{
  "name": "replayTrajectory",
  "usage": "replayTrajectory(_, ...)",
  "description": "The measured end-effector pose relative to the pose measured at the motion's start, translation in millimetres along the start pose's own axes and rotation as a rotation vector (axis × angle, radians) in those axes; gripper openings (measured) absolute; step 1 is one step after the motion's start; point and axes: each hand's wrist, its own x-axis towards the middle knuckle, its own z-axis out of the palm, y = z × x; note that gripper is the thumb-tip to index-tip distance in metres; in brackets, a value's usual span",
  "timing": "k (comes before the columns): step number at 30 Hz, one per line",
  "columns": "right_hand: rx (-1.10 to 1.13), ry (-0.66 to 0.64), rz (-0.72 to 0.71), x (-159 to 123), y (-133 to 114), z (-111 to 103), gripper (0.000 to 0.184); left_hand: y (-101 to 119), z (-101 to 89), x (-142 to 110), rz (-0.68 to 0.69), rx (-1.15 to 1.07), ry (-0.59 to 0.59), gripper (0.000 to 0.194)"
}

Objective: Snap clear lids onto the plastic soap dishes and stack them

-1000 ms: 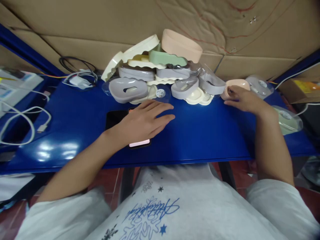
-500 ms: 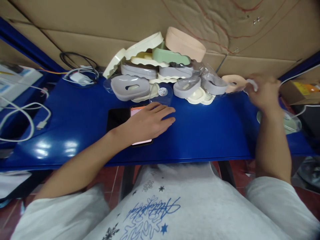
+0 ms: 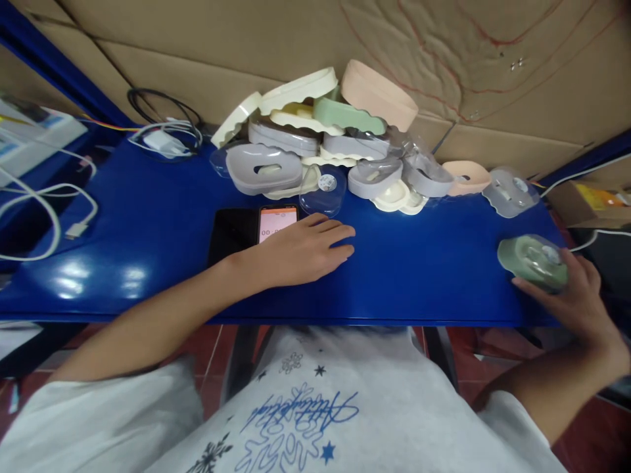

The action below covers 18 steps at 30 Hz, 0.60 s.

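My left hand (image 3: 315, 251) lies over the table with its fingers stretched out, holding nothing. It partly covers a phone (image 3: 279, 215) with a lit timer screen. At the right end of the table my right hand (image 3: 576, 292) grips a green soap dish (image 3: 517, 256) under clear plastic, thumb at the front and fingers behind. Farther back sit a peach soap dish (image 3: 466, 176) and a clear plastic cover (image 3: 510, 192) with a round label. The pile at the middle back holds grey soap dishes (image 3: 246, 167), a green one (image 3: 348, 117) and a peach one (image 3: 377, 92) on top.
The blue table (image 3: 424, 263) stands against a cardboard-covered wall (image 3: 221, 39). A dark flat device (image 3: 231, 233) lies left of the phone. A charger with coiled cables (image 3: 167, 141) is at the back left, a white cable (image 3: 44, 177) at the left edge. An open carton (image 3: 586, 200) stands at the right.
My right hand has left the peach soap dish, passed over the clear cover and come forward to take the green soap dish. My left hand stays nearly still.
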Motion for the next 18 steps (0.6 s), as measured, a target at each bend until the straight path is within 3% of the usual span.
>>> replayTrajectory(4,0.225,-0.058,-0.194,-25,-70,-9,0.092,4,1.5,1,0.006,-0.002,-0.011,0.023)
replayTrajectory(7,0.328,-0.03,-0.293,-20,-121,-9,0.076,7,1.0,2,0.013,-0.028,-0.003,0.022)
replayTrajectory(9,0.363,-0.03,-0.346,-12,-142,-8,0.069,8,0.6,2,0.016,-0.043,-0.009,0.023)
replayTrajectory(12,0.455,-0.041,-0.393,4,-149,-4,0.058,9,0.2,2,0.013,-0.044,-0.025,0.025)
replayTrajectory(14,0.583,0.02,-0.357,18,-143,1,0.052,9,0.1,2,0.015,-0.042,-0.024,0.026)
replayTrajectory(18,0.689,0.127,-0.313,63,-135,12,0.057,9,1.2,2,0.028,-0.042,-0.009,0.027)
